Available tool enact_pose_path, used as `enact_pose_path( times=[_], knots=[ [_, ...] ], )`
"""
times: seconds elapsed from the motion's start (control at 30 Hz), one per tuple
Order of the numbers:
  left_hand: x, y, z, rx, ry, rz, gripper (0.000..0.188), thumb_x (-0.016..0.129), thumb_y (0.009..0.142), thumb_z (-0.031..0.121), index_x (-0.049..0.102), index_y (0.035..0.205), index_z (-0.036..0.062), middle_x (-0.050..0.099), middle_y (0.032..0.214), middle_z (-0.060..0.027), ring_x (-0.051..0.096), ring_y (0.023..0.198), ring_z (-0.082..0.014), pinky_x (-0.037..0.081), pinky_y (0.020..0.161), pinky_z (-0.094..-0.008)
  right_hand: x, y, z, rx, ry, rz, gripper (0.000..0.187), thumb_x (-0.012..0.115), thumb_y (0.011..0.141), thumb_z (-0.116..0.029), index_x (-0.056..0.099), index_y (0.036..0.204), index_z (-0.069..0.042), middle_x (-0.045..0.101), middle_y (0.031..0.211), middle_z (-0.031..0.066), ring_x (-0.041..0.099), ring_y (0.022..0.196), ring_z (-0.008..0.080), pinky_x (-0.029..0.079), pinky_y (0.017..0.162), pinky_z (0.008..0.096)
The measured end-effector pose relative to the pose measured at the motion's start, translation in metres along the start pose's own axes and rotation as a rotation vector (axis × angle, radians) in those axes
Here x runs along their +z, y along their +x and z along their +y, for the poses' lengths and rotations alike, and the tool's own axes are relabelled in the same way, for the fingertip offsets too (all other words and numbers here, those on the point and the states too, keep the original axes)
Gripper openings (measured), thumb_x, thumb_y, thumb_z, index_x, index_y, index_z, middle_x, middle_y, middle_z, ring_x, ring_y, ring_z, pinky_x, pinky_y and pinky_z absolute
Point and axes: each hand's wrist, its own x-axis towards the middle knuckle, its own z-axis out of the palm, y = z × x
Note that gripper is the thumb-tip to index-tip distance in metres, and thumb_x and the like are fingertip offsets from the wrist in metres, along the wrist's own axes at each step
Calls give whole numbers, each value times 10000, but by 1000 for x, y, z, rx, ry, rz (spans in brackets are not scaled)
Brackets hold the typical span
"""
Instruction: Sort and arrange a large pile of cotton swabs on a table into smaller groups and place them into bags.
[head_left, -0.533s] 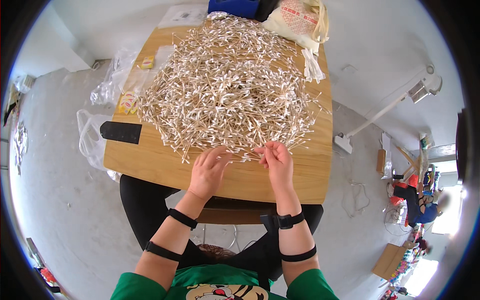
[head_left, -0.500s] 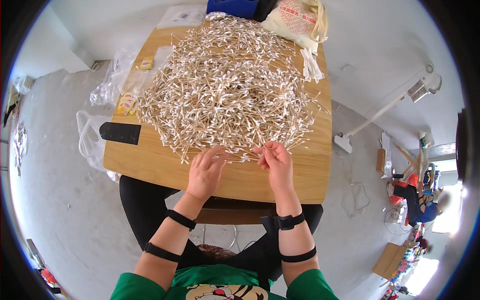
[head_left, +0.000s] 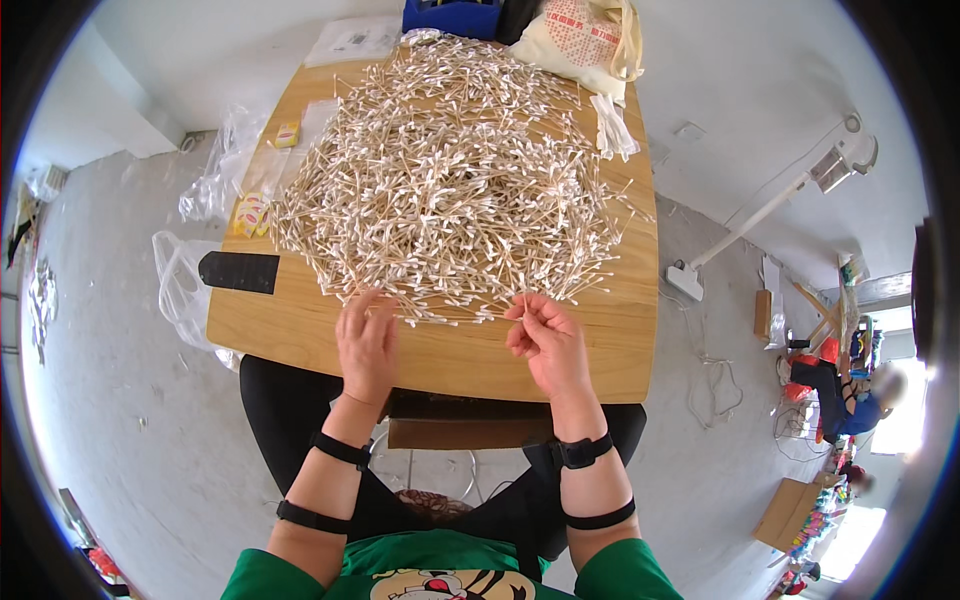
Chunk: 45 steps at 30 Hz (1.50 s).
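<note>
The right hand's (head_left: pixel 528 312) fingers seem pinched on one cotton swab (head_left: pixel 526 299); the left hand's (head_left: pixel 367 340) curl loosely—holding anything, I cannot tell. The left has just shifted leftward, leaving the hands farther apart at the swab pile's (head_left: pixel 440 205) near edge. Beyond—swabs past counting, one bench (head_left: pixel 600 350), one black strip (head_left: pixel 240 272), one cream bag (head_left: pixel 570 42).

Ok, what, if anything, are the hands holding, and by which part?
The right hand seems to pinch a cotton swab, at which part is unclear; for the left hand, I can't tell.

Smooth wooden table (head_left: pixel 600 355), matt cotton-tipped swabs (head_left: pixel 440 200)
</note>
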Motion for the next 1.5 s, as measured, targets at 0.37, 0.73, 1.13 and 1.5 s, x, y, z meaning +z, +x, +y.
enact_pose_path(
  times=[0.37, 0.73, 1.13, 1.5],
  knots=[
    [-15, 30, 95, -575, -1336, -274, 171, 592, 979, 86, 649, 1120, 6, 645, 974, -4, 583, 897, -91, 495, 774, -260, 34, -31, -15, 185, 139, -183, 218, 494, 984, -30, 500, 1198, 11, 626, 871, 122, 694, 703, 244, 585, 594, 309],
    [-26, 29, 83, -933, -1592, -306, 79, 667, 935, 122, 644, 953, 48, 673, 861, -40, 598, 729, -111, 496, 690, -245, 36, -46, -26, 91, 247, -181, 307, 384, 1064, -278, 460, 1170, 0, 648, 840, 144, 693, 677, 264, 574, 572, 311],
    [-23, 9, 81, -790, -1502, -410, 82, 660, 940, 121, 633, 919, 46, 657, 811, -33, 583, 720, -110, 476, 678, -243, 45, -55, -14, -153, -15, 9, 89, 568, 983, -99, 551, 997, -13, 659, 817, 111, 668, 691, 209, 560, 621, 317],
    [-23, 8, 30, -754, -998, -237, 159, 547, 1000, 123, 657, 945, 22, 658, 871, -6, 582, 791, -75, 464, 720, -225, 12, -77, 16, -159, -433, -4, 75, 589, 975, -84, 599, 956, -13, 650, 794, 53, 635, 685, 131, 510, 628, 236]
  ],
)
